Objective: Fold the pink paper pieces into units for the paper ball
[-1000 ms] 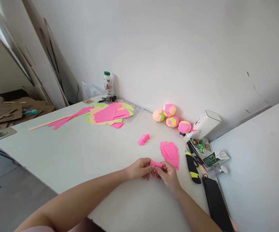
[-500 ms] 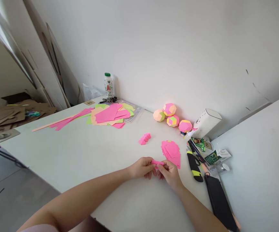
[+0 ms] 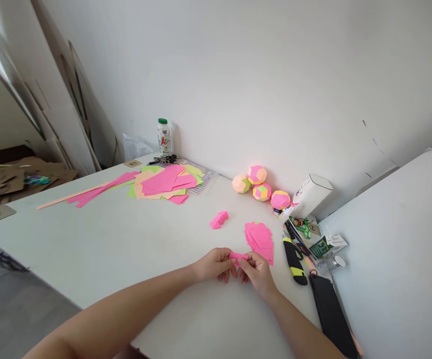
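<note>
Between my two hands is a small folded piece of pink paper point(image 3: 238, 256). My left hand point(image 3: 216, 264) pinches its left end and my right hand point(image 3: 257, 271) its right end, thumbs on the near side. Parts of the paper are hidden behind my fingers. Just beyond my right hand lies a loose pile of pink paper pieces point(image 3: 260, 237). Farther off, a small group of folded pink paper units point(image 3: 219, 219) stands on the white table point(image 3: 126, 239).
Several many-sided paper balls point(image 3: 256, 175) sit by the wall. Coloured paper sheets point(image 3: 167, 179), paper strips point(image 3: 99, 189), keys point(image 3: 165, 159) and a white bottle point(image 3: 164, 137) are at the back left. A utility knife point(image 3: 295, 262) and a black case point(image 3: 331, 314) lie on the right.
The view has shifted slightly, so everything sits a little lower and most things farther left. Both hands keep their pinch on the pink paper, with hardly any change in pose.
</note>
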{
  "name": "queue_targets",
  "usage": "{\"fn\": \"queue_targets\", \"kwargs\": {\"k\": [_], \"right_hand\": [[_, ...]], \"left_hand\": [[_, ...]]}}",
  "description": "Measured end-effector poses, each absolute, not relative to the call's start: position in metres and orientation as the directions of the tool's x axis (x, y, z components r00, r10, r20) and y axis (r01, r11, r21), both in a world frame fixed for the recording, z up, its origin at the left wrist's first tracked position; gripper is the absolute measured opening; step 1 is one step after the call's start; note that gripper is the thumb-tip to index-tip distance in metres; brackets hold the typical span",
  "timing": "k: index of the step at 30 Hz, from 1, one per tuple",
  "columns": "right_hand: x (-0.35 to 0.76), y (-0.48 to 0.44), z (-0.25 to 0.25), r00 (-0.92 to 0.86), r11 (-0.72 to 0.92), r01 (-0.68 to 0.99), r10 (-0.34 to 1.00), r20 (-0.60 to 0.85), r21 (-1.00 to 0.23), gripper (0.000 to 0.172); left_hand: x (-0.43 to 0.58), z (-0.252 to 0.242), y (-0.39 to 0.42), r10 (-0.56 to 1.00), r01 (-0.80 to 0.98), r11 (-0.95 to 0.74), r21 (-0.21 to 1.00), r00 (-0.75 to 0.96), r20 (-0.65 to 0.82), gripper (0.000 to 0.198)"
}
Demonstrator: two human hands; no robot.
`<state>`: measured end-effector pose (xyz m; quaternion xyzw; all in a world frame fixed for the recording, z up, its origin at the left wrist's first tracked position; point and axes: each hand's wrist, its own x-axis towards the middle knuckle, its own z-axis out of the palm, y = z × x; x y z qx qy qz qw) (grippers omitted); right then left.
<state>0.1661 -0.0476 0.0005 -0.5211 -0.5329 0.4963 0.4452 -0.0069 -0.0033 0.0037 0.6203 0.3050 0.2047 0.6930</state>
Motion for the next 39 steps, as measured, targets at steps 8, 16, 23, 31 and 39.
{"fn": "queue_targets", "kwargs": {"k": [8, 16, 23, 31, 39], "right_hand": [[0.1662, -0.048, -0.0004, -0.058, -0.043, 0.117, 0.997, -0.05, -0.992, 0.029], [0.1656, -0.049, 0.0014, -0.061, -0.033, 0.115, 0.997, -0.04, -0.993, 0.03], [0.167, -0.0466, -0.0024, -0.072, -0.024, 0.122, 0.997, -0.033, -0.992, 0.032], [0.1657, -0.0497, -0.001, -0.045, -0.036, 0.134, 0.998, -0.042, -0.99, 0.035], [0.1649, -0.0503, 0.0021, -0.054, -0.033, 0.13, 0.998, -0.041, -0.991, 0.035]], "left_hand": [[-0.0067, 0.0086, -0.0049, 0.66, 0.109, 0.144, 0.984, 0.73, -0.177, 0.033], [-0.0066, 0.0108, -0.0062, 0.667, 0.129, 0.154, 0.98, 0.718, -0.199, 0.033], [-0.0047, 0.0071, -0.0049, 0.661, 0.123, 0.134, 0.983, 0.728, -0.181, 0.034], [-0.0046, 0.0048, -0.0042, 0.66, 0.132, 0.131, 0.983, 0.728, -0.186, 0.038], [-0.0059, 0.0061, -0.0052, 0.661, 0.122, 0.13, 0.984, 0.729, -0.178, 0.036]]}}
